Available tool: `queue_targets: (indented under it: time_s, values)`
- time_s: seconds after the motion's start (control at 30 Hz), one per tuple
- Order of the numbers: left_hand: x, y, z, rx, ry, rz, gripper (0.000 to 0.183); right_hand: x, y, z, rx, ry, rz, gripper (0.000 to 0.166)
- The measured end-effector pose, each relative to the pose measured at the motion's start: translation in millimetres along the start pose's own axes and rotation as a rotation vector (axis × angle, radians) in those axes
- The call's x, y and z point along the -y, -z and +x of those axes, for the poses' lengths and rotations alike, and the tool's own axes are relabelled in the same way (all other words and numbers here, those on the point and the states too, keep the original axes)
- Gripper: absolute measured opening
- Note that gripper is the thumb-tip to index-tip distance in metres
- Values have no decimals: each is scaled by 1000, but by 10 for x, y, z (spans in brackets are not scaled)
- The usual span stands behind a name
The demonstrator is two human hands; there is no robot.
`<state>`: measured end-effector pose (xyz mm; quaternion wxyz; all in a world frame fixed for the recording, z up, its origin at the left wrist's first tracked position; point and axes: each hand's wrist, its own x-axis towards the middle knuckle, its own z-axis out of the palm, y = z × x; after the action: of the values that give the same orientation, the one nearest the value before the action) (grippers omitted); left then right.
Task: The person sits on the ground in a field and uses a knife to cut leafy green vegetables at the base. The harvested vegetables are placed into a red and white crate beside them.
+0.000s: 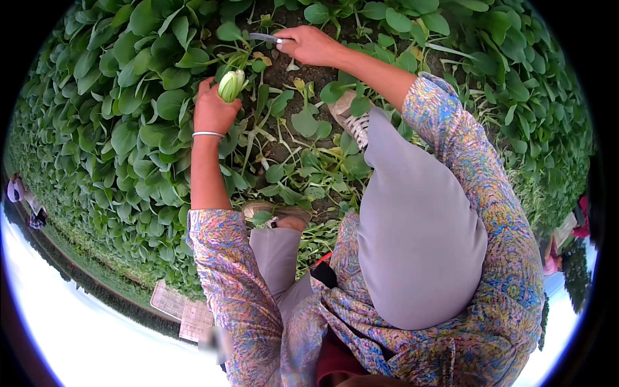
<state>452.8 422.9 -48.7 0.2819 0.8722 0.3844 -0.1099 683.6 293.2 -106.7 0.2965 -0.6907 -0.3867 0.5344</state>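
Observation:
My left hand (216, 109) is closed around a head of leafy greens, its pale cut base (232, 85) pointing up beside the thumb. The leaves of that head are hidden below the hand, among the standing plants. In my right hand (309, 46) is a small knife (265, 37), held by its handle, which the fingers mostly cover. Its curved metal blade points left, over a low leafy plant (237, 46). Whether the blade touches a stem I cannot tell. Dark soil (309, 75) lies beneath the right hand.
Dense greens (140, 96) stand along the left, with more (517, 72) on the right. Trimmed leaves (304, 169) litter the soil between my two shoes (350, 113). Plastic crates (181, 309) stand at the lower left. Other people (17, 191) are at both far edges.

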Motion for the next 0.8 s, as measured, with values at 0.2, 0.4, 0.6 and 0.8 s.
queue_targets:
  time_s: [0.2, 0.4, 0.6, 0.8]
  values:
    - [-15, -109, -60, -44, -2, 44, 40, -104, -397, 196, -137, 75, -126, 31]
    - [-40, -35, -115, -27, 48, 66, 39, -110, -253, 334, 136, 103, -323, 31]
    - [-491, 122, -721, -364, -136, -28, 44, -141, 209, -400, -100, -57, 456, 33]
    - [-969, 199, -1452, -80, 391, -1424, 57, 410, 361, -1068, 85, 73, 729, 31]
